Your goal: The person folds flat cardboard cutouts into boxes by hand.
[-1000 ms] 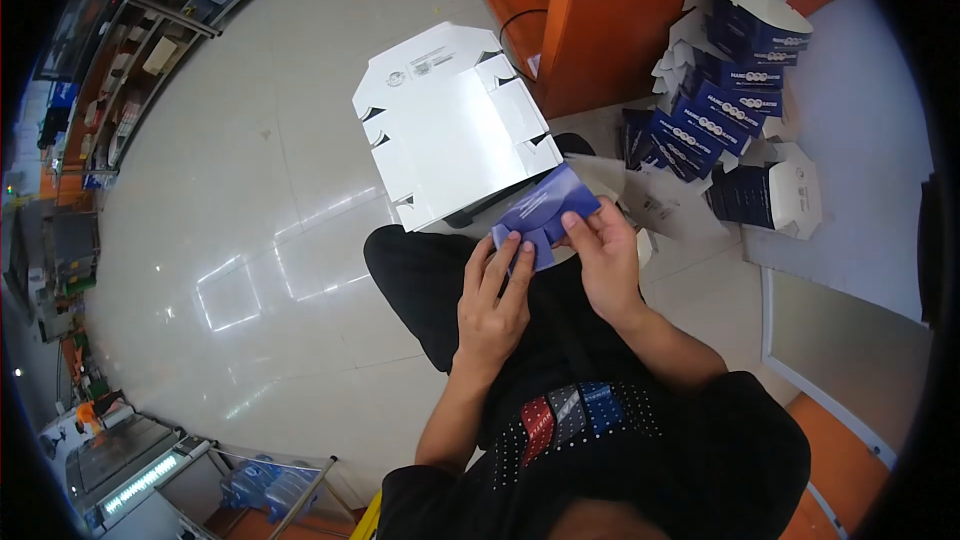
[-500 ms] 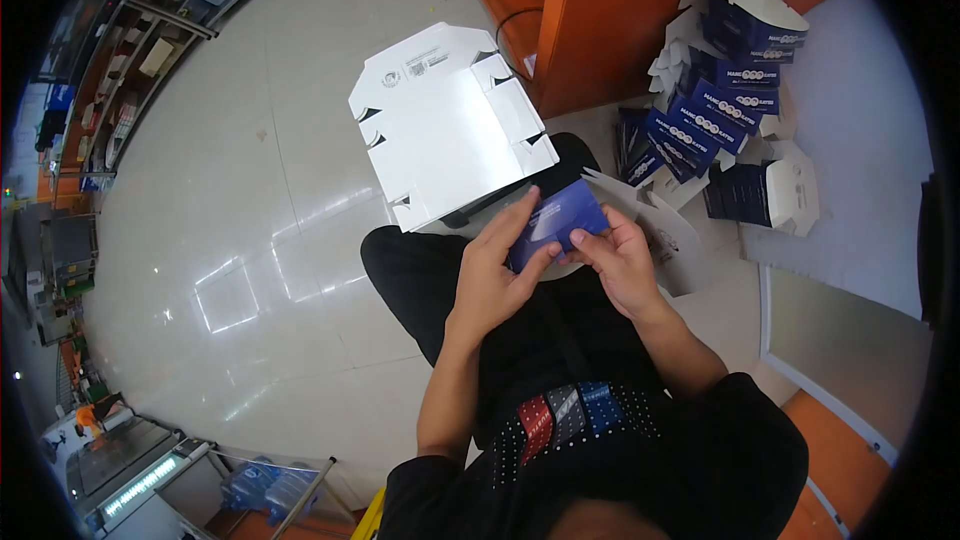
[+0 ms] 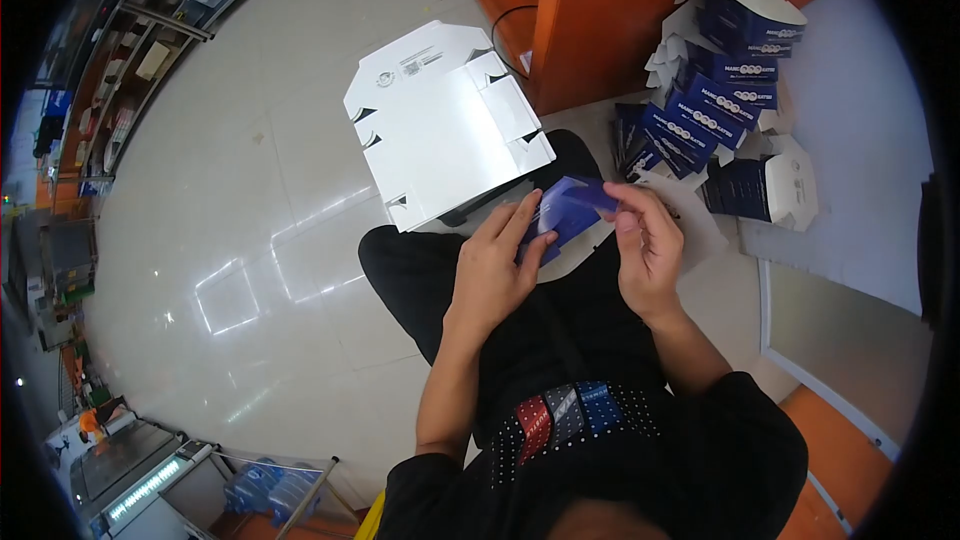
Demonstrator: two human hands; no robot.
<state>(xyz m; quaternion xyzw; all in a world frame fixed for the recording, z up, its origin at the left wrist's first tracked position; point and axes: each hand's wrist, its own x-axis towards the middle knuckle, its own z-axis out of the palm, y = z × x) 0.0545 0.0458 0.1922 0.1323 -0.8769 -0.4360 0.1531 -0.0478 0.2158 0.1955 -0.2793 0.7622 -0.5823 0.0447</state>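
A blue carton [image 3: 568, 212] with white inner flaps lies over my lap. My left hand [image 3: 492, 265] grips its left side between thumb and fingers. At the carton's upper right, my right hand [image 3: 648, 245] pinches a blue flap between thumb and fingertips. The flap is bent and slightly blurred. Just beyond the carton, a flat white die-cut sheet [image 3: 455, 130] with slots and printed marks rests near my knees. Part of the held carton is hidden by my fingers.
A pile of blue-and-white folded cartons [image 3: 710, 110] stands at the upper right beside an orange cabinet [image 3: 590, 20]. Shelves [image 3: 130, 70] line the upper left. Large blue bottles [image 3: 270, 488] sit at the lower left, and a white panel [image 3: 870, 140] is at the right.
The blue carton has turned in my hands. My right hand has moved up and right to its upper corner and bent the flap there. My left hand has shifted along its left side.
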